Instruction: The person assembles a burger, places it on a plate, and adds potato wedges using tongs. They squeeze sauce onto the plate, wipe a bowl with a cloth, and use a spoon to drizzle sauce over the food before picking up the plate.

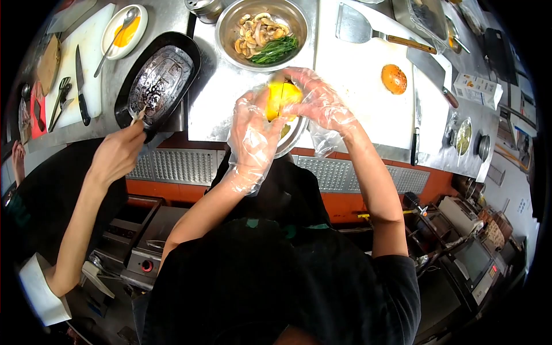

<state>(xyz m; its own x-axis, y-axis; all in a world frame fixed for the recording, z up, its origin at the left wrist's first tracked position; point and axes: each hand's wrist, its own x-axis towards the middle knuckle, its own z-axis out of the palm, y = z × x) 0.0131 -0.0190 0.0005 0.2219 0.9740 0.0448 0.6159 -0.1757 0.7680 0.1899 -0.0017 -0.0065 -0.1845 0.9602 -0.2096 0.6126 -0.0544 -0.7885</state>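
Note:
My left hand (250, 131) and my right hand (323, 103) both wear clear plastic gloves. Between them they hold a bright yellow piece of food (277, 99) with a dark line down its middle; its exact kind does not show. Fingers of both hands curl round its sides. Below it, partly hidden by my hands, is a round metal bowl (298, 141) with something greenish inside. Just beyond my hands stands a steel bowl (221, 43) of sliced mushrooms (260, 31) and green stalks (276, 50).
At left, another person's hand (119, 150) holds a dark oval pan (195, 57). A knife (81, 86) and a white plate (107, 43) with a spoon (130, 17) lie beyond. On the right are a bun top (394, 79), a spatula (356, 26), knives and a carton (477, 90).

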